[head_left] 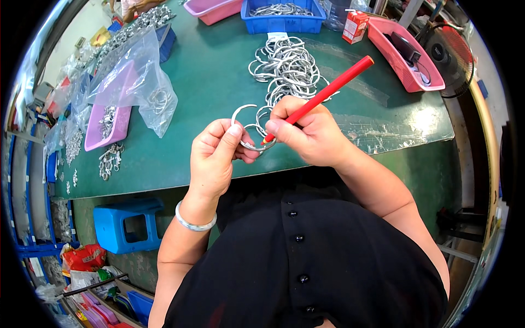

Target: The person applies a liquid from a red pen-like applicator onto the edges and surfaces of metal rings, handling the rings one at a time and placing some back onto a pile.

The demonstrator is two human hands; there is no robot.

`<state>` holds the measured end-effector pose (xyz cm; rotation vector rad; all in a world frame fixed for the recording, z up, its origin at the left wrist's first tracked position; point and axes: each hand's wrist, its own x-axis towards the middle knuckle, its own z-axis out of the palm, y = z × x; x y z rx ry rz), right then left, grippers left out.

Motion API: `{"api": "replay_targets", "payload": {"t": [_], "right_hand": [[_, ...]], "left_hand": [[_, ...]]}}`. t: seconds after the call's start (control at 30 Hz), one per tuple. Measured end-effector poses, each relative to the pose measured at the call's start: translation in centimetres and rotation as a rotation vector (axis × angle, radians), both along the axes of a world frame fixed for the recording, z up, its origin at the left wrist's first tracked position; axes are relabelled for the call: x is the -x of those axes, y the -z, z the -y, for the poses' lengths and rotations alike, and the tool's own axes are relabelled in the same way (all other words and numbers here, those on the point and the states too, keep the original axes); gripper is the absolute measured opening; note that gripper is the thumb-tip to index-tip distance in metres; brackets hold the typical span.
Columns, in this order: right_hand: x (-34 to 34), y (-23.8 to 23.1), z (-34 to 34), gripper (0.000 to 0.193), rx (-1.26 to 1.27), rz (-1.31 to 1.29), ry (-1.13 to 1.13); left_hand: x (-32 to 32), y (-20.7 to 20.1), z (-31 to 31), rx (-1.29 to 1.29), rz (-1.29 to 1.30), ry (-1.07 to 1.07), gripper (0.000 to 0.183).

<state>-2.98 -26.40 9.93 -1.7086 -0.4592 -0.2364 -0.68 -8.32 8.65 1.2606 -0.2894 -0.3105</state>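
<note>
My left hand (219, 150) pinches a silvery open metal ring (238, 112) between thumb and fingers, just above the near edge of the green table. In my right hand (311, 133) is a thick red pencil (334, 87), held in a writing grip. Its tip meets the lower right part of the ring, or lies very close to it. Right beyond my hands, a heap of similar metal rings (290, 63) spreads over the tabletop, and a few of them lie close behind the held one.
At the back stand a blue bin (281, 23) of metal parts and a pink basket (404, 54) beside a fan (445, 52). A clear plastic bag (156, 93) and a pink tray (117, 112) lie left. Below the table edge is a blue stool (127, 224).
</note>
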Motion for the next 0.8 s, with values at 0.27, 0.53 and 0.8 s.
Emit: {"api": "replay_targets", "payload": {"t": [0.27, 0.53, 0.8], "right_hand": [[0.03, -0.04, 0.08, 0.016, -0.079, -0.005, -0.062], [0.27, -0.49, 0.15, 0.016, 0.048, 0.018, -0.073], [-0.06, 0.16, 0.05, 0.016, -0.113, -0.035, -0.038]], "left_hand": [[-0.09, 0.0, -0.06, -0.001, -0.007, 0.004, 0.017], [0.02, -0.05, -0.03, -0.004, -0.008, 0.001, 0.016], [-0.04, -0.04, -0.02, -0.01, 0.011, 0.002, 0.018]]}}
